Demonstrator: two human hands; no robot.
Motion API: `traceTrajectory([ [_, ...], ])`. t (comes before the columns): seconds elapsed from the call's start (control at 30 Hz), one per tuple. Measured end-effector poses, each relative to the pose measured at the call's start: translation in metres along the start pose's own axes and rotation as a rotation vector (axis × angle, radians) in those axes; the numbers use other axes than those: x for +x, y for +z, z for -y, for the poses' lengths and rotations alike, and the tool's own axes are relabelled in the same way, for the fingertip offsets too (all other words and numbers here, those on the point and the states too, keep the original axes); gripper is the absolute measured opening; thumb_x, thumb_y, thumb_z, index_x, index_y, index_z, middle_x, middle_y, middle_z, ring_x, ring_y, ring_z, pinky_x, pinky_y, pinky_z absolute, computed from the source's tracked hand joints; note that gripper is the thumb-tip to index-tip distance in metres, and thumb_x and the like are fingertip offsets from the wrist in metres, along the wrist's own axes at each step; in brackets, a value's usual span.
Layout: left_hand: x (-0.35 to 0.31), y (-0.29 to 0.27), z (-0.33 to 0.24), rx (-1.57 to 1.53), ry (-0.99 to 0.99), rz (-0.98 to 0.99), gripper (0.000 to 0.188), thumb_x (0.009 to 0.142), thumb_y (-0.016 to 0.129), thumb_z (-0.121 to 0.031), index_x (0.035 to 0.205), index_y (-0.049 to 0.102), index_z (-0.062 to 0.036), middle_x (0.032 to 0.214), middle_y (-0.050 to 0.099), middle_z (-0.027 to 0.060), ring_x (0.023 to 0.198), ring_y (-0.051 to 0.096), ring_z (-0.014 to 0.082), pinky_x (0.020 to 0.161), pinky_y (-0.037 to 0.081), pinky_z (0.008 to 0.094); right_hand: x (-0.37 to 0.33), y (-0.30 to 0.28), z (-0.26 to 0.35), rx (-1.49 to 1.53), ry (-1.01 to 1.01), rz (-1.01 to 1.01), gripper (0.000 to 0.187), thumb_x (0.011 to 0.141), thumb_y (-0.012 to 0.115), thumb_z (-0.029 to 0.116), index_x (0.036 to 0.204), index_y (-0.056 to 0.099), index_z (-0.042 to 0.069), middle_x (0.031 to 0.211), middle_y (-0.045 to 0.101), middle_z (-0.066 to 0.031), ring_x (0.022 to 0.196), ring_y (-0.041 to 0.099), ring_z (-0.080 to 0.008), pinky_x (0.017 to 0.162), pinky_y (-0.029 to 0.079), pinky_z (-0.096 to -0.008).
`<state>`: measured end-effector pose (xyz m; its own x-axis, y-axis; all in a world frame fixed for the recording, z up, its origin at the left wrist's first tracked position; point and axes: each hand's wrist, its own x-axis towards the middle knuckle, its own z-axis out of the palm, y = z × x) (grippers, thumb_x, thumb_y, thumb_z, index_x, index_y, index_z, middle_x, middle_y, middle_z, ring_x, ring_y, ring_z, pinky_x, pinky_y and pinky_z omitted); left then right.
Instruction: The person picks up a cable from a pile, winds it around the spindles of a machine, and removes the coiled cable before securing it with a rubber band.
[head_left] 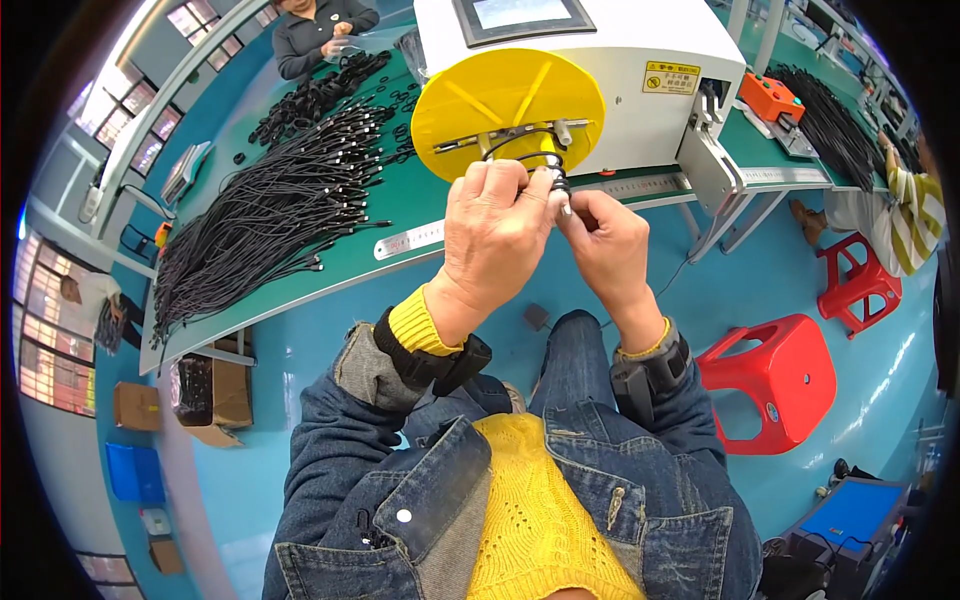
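Note:
A black cable point(559, 183) runs from the winding posts on the round yellow disc point(505, 95) down to my hands, its loops bunched between my fingertips. My left hand point(485, 235) pinches it from the left, with the fingers curled. From the right, my right hand point(615, 245) closes thumb and forefinger on the cable close to a pale end piece. Both hands are just below the disc, in front of the white machine point(640, 130). My fingers hide part of the cable, so its exact path between them cannot be made out.
A large pile of black cables point(270, 210) covers the green table at left, with black coils point(320, 100) behind it. A steel ruler point(408, 240) lies along the edge. Red stools point(790, 385) stand at right. A co-worker point(318, 35) sits across the table.

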<state>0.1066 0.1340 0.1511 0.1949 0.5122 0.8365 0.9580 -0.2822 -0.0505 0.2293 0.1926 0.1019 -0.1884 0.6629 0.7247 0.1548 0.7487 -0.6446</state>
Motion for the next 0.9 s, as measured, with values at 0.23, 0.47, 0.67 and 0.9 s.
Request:
traceTrajectory([
  [0.23,-0.003,0.002,-0.001,0.103,-0.128,0.081,0.044,0.076,0.059,-0.011,0.115,0.046,0.0042,0.093,0.048,0.0162,0.078,0.047,0.0298,0.070,0.039,0.0370,0.013,-0.003,-0.016,0.018,0.052,0.076,0.026,0.071,0.070,0.009,0.093,0.059,0.000,0.079,0.062,-0.0074,0.064,0.059,-0.0134,0.057,0.048,-0.0250],
  [0.47,-0.011,0.009,0.014,-0.087,-0.247,0.244,0.055,0.083,0.048,-0.015,0.125,0.028,0.0136,0.116,0.040,0.0302,0.095,0.045,0.0410,0.085,0.038,0.0431,0.034,0.003,-0.037,0.269,0.096,0.292,0.080,0.064,0.075,0.020,0.126,0.032,-0.005,0.111,0.052,-0.0193,0.097,0.056,-0.0244,0.083,0.047,-0.0316],
  [0.67,0.002,-0.002,0.011,-0.161,-0.306,0.421,0.050,0.087,0.043,-0.015,0.126,0.028,0.0126,0.117,0.040,0.0321,0.105,0.041,0.0447,0.092,0.035,0.0432,0.035,0.013,-0.034,0.448,0.136,0.350,0.090,0.062,0.075,0.023,0.130,0.024,-0.008,0.117,0.049,-0.0220,0.110,0.050,-0.0274,0.094,0.042,-0.0343],
  [0.9,0.007,-0.006,0.018,-0.251,-0.298,0.507,0.036,0.085,0.047,-0.016,0.109,0.040,0.0090,0.097,0.048,0.0267,0.084,0.053,0.0407,0.072,0.043,0.0452,0.018,0.017,-0.025,0.167,-0.022,0.220,0.061,0.074,0.065,0.013,0.122,0.034,-0.006,0.094,0.058,-0.0221,0.087,0.060,-0.0308,0.075,0.049,-0.0354],
])
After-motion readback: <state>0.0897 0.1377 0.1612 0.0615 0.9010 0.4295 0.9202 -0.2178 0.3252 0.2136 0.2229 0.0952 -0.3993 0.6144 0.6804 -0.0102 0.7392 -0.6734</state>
